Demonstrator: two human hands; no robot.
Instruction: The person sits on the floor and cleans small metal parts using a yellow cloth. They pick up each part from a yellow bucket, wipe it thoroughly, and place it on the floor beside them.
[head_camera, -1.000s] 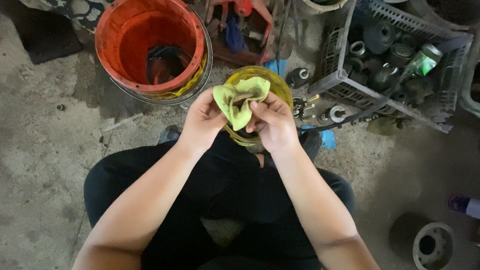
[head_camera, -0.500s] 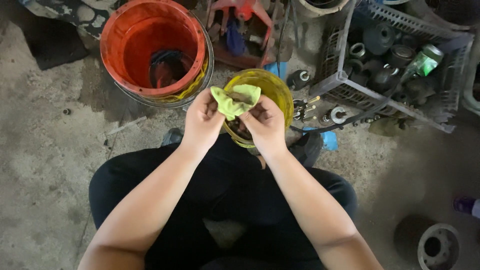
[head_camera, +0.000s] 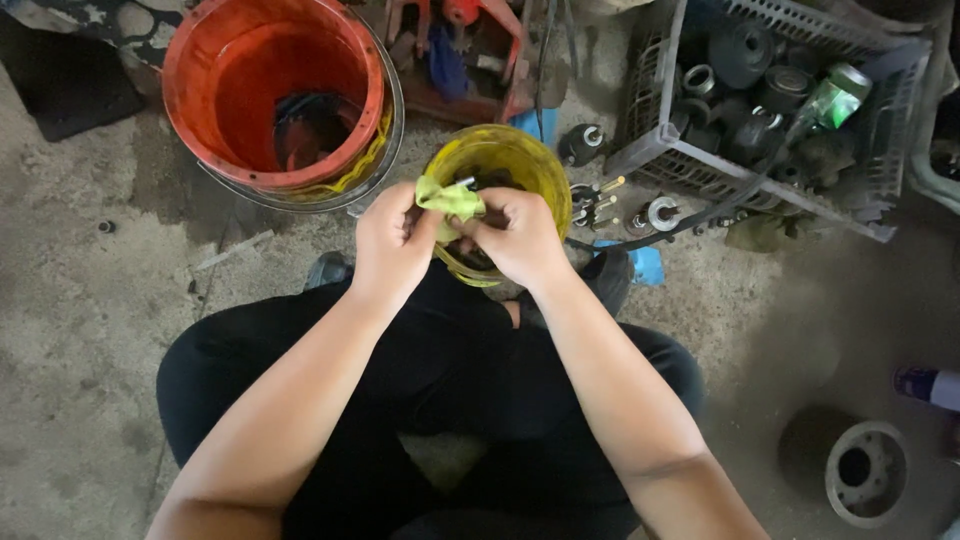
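Here, on the bare concrete floor (head_camera: 90, 300), everything sits within arm's reach of a person seated low, knees spread in black trousers, which looks to be why the containers crowd in front of the legs. Furthest left stands a big orange bucket (head_camera: 270, 90) with dark, wet-looking contents at its bottom, set inside a shallow metal ring or pan. Next comes the left hand (head_camera: 390, 245), fingers curled and pinching one side of a small yellow-green rag (head_camera: 447, 198); the cloth is bunched tight, apparently wrapped around a small part whose metal tip just shows at the top, though what the part is cannot be told. The right hand (head_camera: 515, 235) closes on the other side of the rag, thumb and fingers pressing it in, so both hands grip the same bundle between them. They hold it directly above a small yellow translucent tub (head_camera: 515, 165), probably so that drips or loose bits fall into it. Just right of the tub a row of small metal fittings and bolts (head_camera: 610, 205) lies on the floor, and beyond them a grey plastic crate (head_camera: 680, 150) holds dark round machine parts and a green bottle (head_camera: 830, 100). At the lower right rests a round metal flange (head_camera: 865, 470).
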